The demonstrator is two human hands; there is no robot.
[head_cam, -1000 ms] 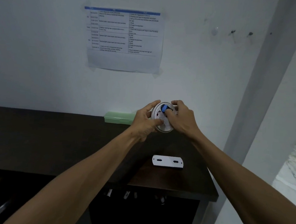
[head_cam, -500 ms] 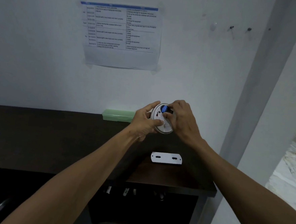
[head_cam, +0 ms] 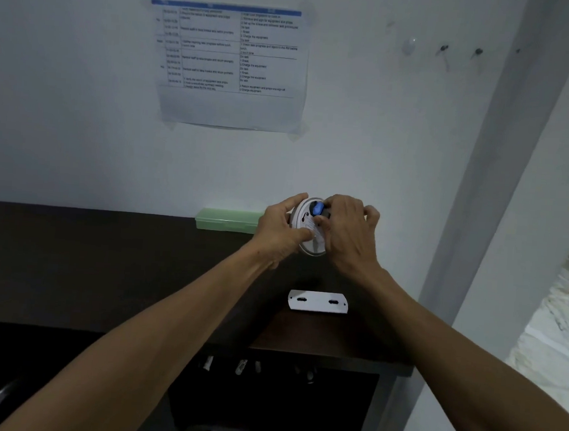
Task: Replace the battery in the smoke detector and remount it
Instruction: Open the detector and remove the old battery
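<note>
R hand (head_cam: 349, 233) shifted onto blue batt (head_cam: 318, 208) | round white detector (head_cam: 310, 232) gripped

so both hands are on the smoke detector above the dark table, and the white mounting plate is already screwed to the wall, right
Not quite. In the head view the white mounting plate is not on the wall; it lies flat on the dark table, below the hands. The rest holds: the left hand and right hand are both on the smoke detector, held up above the table.

Head view; looks down, close over hands (head_cam: 312, 230).
</note>
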